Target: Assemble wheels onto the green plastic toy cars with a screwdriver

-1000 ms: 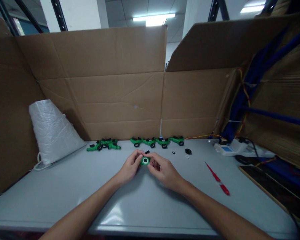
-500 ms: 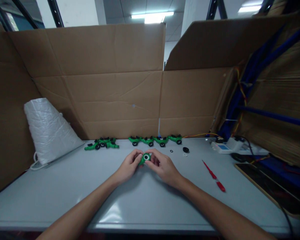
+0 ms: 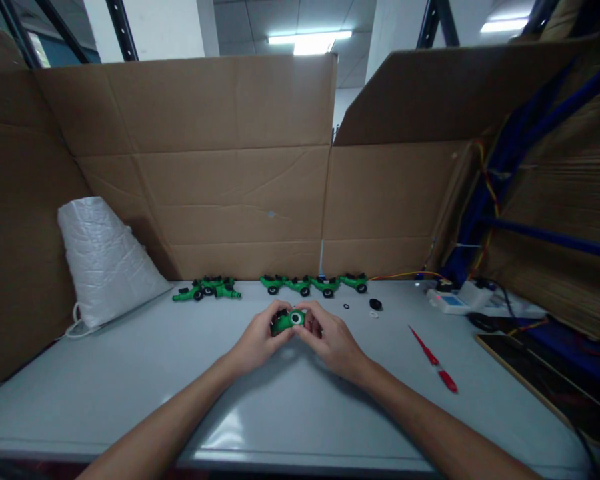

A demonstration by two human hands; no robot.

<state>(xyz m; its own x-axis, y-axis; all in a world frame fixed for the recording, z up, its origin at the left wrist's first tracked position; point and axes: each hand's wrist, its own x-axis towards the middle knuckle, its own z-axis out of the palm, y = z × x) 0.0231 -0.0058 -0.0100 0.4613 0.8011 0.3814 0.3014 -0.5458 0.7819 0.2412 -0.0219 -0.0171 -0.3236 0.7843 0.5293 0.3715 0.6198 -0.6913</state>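
Observation:
Just above the middle of the table, a green toy car (image 3: pixel 283 323) is held between both hands. My left hand (image 3: pixel 261 339) grips its left end, with thumb below and fingers above. My right hand (image 3: pixel 330 335) pinches the right end, beside a round part with a white ring and dark centre (image 3: pixel 297 318). The fingers cover much of the car. Beyond the hands stands a row of several green toy cars with black wheels (image 3: pixel 327 287). Farther left lies a cluster of green car bodies (image 3: pixel 207 288), at least some with wheels.
To the right lie a small black ring (image 3: pixel 347 307), a black wheel (image 3: pixel 375 305), a white ring (image 3: pixel 374 315) and a red screwdriver (image 3: pixel 434 361). A white foam bag (image 3: pixel 107 263) leans at left. A power strip (image 3: pixel 485 303) and dark panel (image 3: pixel 530 380) sit at right. Cardboard walls (image 3: pixel 230 200) surround the table.
The fingers of my left hand have shifted, so more of the green car's body shows between the hands. The whole view has moved slightly; the car stays held.

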